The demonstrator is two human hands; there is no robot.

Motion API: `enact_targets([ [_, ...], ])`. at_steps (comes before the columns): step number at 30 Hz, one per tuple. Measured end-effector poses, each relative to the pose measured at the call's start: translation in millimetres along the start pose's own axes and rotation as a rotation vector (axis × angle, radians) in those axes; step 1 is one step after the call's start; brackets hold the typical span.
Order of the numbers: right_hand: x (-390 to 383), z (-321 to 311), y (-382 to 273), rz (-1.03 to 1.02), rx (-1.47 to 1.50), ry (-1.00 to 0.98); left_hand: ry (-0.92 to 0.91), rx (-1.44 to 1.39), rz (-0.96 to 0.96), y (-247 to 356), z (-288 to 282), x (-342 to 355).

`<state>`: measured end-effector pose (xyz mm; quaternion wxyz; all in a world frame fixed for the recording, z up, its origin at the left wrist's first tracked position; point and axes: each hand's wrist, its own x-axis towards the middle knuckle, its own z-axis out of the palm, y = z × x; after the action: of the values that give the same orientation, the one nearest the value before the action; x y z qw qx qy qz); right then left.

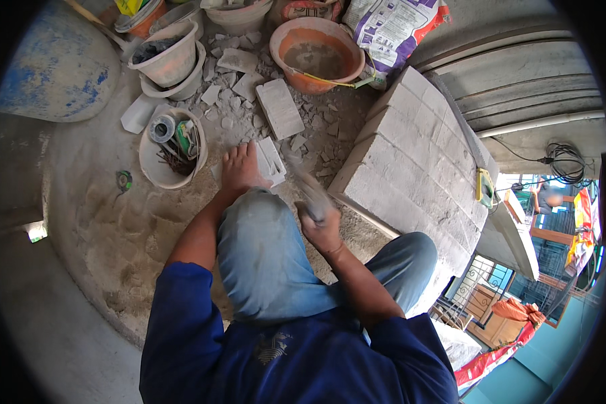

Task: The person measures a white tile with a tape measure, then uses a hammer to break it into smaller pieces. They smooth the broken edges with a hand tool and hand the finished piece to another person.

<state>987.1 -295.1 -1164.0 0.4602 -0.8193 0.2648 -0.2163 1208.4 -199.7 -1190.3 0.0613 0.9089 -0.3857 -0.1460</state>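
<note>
My left hand [239, 165] rests with fingers spread on a pale, cut piece of block [269, 158] on the dusty floor, just beyond my left knee. My right hand [323, 229] is closed round a grey hand tool [303, 185], blurred by motion, whose far end is near the right side of that piece; whether it touches it I cannot tell. A whole pale block [278, 108] lies among broken chips farther forward. At the left stands a tub of tools and nails [151, 168], with a tape measure [124, 180] beside it.
Stacked blocks [404, 168] rise close on my right, with a yellow-handled tool [485, 185] at their edge. An orange tub [343, 57], other buckets [168, 57], a printed sack [390, 34] and a blue-stained drum [54, 67] stand ahead. Another person [545, 198] is in an opening far right.
</note>
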Motion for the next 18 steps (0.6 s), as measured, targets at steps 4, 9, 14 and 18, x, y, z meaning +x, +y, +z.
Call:
enact_targets([
  [4,-2,20,20,0.428,-0.091,-0.235,0.130,0.045,0.083,-26,29,8],
  [9,19,-14,-29,0.332,-0.034,-0.174,-0.089,0.103,-0.012,-13,16,12],
  [14,24,-26,-56,-0.003,0.283,0.067,-0.003,0.007,0.033,-15,13,-1],
  [18,2,3,-5,0.270,-0.027,-0.134,-0.028,-0.023,0.022,-10,7,-5],
])
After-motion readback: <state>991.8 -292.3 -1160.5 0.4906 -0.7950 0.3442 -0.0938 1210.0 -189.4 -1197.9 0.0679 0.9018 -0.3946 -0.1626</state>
